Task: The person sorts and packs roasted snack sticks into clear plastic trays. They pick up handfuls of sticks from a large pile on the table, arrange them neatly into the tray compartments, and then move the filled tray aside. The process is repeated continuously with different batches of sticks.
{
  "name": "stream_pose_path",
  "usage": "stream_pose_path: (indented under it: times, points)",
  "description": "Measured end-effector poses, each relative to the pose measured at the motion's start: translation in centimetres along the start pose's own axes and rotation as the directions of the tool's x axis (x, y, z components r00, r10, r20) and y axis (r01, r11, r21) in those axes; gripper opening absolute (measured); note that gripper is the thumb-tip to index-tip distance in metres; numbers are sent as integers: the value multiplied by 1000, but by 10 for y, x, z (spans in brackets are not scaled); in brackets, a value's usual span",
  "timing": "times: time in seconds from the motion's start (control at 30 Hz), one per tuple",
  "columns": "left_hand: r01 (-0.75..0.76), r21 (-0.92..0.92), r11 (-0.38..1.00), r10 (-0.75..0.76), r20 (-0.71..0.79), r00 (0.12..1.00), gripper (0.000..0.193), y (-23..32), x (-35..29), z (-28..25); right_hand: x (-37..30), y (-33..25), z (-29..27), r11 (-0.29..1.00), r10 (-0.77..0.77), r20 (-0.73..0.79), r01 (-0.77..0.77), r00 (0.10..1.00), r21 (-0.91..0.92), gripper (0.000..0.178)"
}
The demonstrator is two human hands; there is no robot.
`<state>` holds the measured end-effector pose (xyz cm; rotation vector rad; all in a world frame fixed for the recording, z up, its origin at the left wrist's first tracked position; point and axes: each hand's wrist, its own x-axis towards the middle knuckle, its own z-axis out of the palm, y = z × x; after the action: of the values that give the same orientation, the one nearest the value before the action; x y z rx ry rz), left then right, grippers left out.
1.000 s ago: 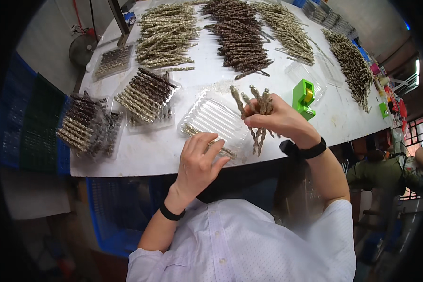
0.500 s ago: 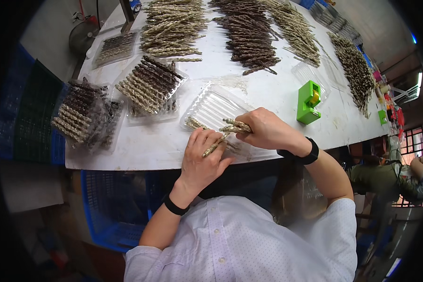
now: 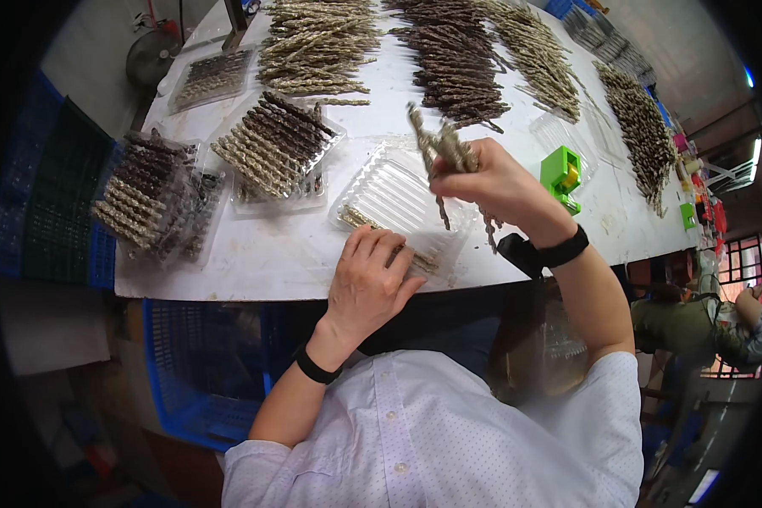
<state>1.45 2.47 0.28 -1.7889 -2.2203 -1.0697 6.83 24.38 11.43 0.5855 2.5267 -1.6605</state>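
My right hand (image 3: 504,182) is closed round a loose bunch of pale, twisted sticks (image 3: 440,152), held up over the right part of a clear ridged plastic tray (image 3: 398,190). Several stick ends poke out on both sides of the fist. My left hand (image 3: 368,278) rests at the tray's near edge, fingers laid out and thumb apart. Beneath and beside its fingertips, a pale twisted stick (image 3: 423,260) lies along the near groove. The left fingers partly cover it. The tray's other grooves show bare plastic.
Filled trays (image 3: 275,144) of dark and pale sticks stand left, beside more stacked trays (image 3: 144,199). Long piles of pale sticks (image 3: 317,46) and dark sticks (image 3: 453,63) lie across the back. A green tape dispenser (image 3: 559,178) stands right. A blue crate (image 3: 203,372) sits below the table.
My right hand has lifted up and to the right with its bunch, away from the left hand. A stick near my left fingers now lies low in the tray's near groove.
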Motion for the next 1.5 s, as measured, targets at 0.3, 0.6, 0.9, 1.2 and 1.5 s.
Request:
stream_pose_path:
  times: [0.3, 0.6, 0.9, 1.2, 1.5]
  points:
    - [-14, -106, 994, -9, -212, 977, 33, 5, 9, 1, -2, 22, 13, 853, 162, 34, -157, 986, 498, 15]
    - [-90, -126, 988, 50, -293, 955, 15, 8, 15, 5, -4, 19, 34, 831, 207, 60, -208, 976, 516, 15]
    - [-55, -70, 996, 45, -142, 989, 31, 6, 5, 0, 1, 35, 20, 996, -16, 37, 19, 999, -88, 21]
    - [-59, -13, 998, 58, -71, 996, 29, 0, -1, 8, 2, 25, 40, 892, -52, 28, 59, 998, -448, 19]
    - [-66, -36, 997, 62, -92, 994, 28, 0, -1, 10, 8, 35, 46, 731, -92, 110, 143, 990, -667, 16]
